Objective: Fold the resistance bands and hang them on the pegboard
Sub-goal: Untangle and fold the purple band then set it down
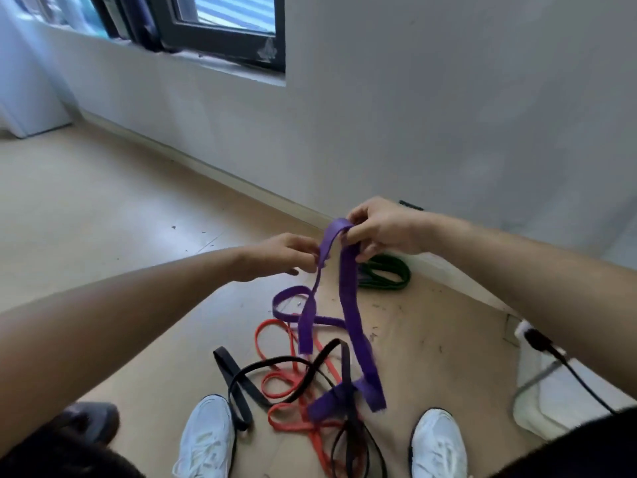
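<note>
A wide purple resistance band [350, 305] hangs from my hands, its lower loops trailing on the floor. My right hand [382, 227] grips the top fold of the band. Just left of it, my left hand [286, 255] pinches one strand of the same band. Under the purple band a black band [241, 381] and an orange-red band [293, 377] lie tangled on the floor between my white shoes. A green band [386, 276] lies coiled near the wall, partly hidden behind my right hand. No pegboard is in view.
A white wall [448, 115] with a baseboard runs close ahead, and a dark-framed window [220, 32] is at top left. A white power strip with a black plug and cable [541, 343] lies at right. My shoes [206, 439] stand at the bottom. Light wooden floor [103, 215] stretches left.
</note>
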Available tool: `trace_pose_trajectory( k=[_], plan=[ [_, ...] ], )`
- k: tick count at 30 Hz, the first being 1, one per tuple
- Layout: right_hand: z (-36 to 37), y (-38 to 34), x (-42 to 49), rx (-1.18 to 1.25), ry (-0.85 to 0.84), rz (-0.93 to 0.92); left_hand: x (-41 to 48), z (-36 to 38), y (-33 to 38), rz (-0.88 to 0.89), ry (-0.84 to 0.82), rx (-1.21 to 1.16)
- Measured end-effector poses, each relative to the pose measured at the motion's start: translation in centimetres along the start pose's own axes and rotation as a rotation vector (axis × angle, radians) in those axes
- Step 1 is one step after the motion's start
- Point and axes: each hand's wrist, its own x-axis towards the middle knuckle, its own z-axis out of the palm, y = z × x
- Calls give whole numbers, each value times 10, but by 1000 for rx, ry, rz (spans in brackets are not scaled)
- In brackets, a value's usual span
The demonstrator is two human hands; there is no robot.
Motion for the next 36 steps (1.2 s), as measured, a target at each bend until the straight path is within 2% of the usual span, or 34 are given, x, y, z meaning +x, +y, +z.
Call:
trace_pose_trajectory(
  k=[4, 9, 12, 16, 24, 29, 33, 36],
  plan=[
    [-13, -45, -39, 136, 109, -104, -37, -8, 39, 148, 121, -53],
    [-24, -76, -71, 373, 172, -225, -60, -13, 75, 297, 158, -209],
    [-22, -72, -77, 462, 221, -272, -60, -3, 83, 359, 293, -246],
    [-16, -36, -72, 334, 197, -202, -47, 0, 74, 357, 412, -229],
    [-26, -12, -68, 160, 233, -175, -25, -23, 73, 342, 396, -148],
    [-22, -23, -61, 175, 300, -278, -10, -21, 80, 367, 352, -231],
    [-19, -32, -57, 298, 379, -419, 3, -10, 90, 398, 284, -328],
    [-24, -32, -58, 273, 427, -489, 12, -4, 92, 377, 218, -384]
  ],
)
